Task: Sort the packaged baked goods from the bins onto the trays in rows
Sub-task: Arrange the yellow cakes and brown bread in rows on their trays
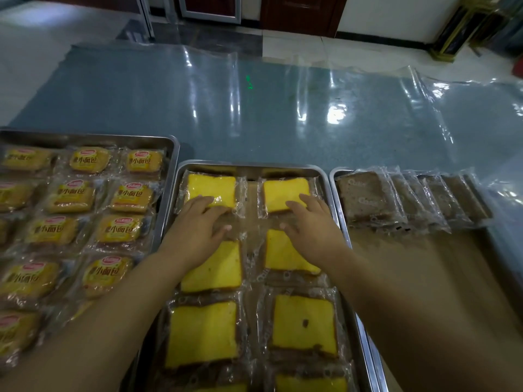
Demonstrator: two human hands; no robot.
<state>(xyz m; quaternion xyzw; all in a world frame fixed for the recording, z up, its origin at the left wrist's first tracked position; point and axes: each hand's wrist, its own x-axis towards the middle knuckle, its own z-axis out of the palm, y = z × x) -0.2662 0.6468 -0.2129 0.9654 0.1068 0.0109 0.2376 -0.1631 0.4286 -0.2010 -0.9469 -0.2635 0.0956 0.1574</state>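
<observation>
As the left hand [198, 226] touches a cake [210, 186] (wrapped) — right hand [314, 224] touches another.

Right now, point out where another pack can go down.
Free: the brown paper in the right tray, nearer than its brown packs, and the table beyond. Crowded: the left tray and the middle tray, where the left hand and right hand rest.

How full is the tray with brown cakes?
Mostly empty: the right tray holds one row of brown packets at its far end.

Shiny clear plastic sheet [368, 114] over a blue-grey table [127, 103], white floor [325, 48], dark brown door [300, 12], gold stand [455, 35]
</observation>
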